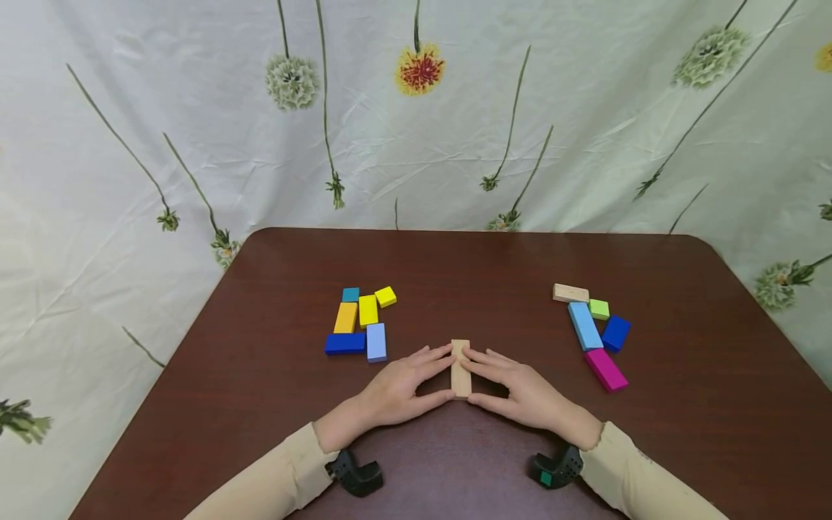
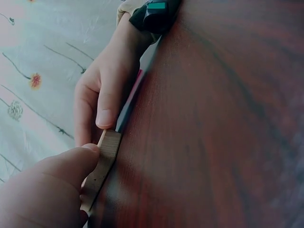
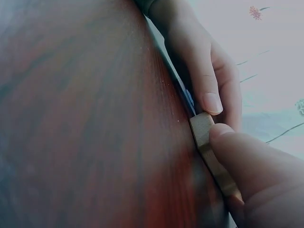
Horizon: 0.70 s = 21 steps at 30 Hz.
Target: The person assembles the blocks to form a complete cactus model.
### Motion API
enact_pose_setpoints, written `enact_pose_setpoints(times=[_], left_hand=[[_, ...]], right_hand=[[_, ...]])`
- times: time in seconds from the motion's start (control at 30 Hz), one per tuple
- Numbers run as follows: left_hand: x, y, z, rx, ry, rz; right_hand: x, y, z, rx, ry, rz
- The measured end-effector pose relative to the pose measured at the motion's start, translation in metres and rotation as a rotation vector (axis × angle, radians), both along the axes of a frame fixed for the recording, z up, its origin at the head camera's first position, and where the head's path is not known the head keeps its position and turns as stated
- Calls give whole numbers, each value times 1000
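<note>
A plain wooden block (image 1: 461,375) lies lengthwise on the brown table between the two hands. My left hand (image 1: 399,386) touches its left side, with the thumb near the close end and the fingertips farther along. From the other side my right hand (image 1: 523,393) mirrors this, its straight fingers reaching onto the block's top and side. Both thumbs meet the close end of the wooden block (image 2: 110,145), seen low along the tabletop in the left wrist view. The right wrist view shows the same block (image 3: 203,127) beside the thumb; the far fingertips are partly hidden there.
Left of the hands lies a group of coloured blocks, including a dark blue block (image 1: 345,344) and a yellow block (image 1: 367,310). On the right are a magenta block (image 1: 606,370), a light blue block (image 1: 585,326) and several others. A flowered cloth (image 1: 455,144) hangs behind the table.
</note>
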<state>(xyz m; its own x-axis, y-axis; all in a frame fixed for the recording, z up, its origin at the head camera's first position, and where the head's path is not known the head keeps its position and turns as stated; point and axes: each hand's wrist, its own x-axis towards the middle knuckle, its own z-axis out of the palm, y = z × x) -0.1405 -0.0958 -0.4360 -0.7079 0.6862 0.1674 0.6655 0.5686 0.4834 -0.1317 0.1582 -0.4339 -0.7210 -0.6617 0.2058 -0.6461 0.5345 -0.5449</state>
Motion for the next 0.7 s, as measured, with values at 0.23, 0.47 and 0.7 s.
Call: enact_pose_setpoints(times=[0.23,0.47,0.7], left_hand=[[2,0,0,8,26,-1],[4,-1,-1,26,42,-13],[4,-1,-1,28,45,-23]], right_hand=[[-2,1,-2,-4,14,17],[-2,1,-2,-10,62,34],[-1,1,-2,-15,70,35]])
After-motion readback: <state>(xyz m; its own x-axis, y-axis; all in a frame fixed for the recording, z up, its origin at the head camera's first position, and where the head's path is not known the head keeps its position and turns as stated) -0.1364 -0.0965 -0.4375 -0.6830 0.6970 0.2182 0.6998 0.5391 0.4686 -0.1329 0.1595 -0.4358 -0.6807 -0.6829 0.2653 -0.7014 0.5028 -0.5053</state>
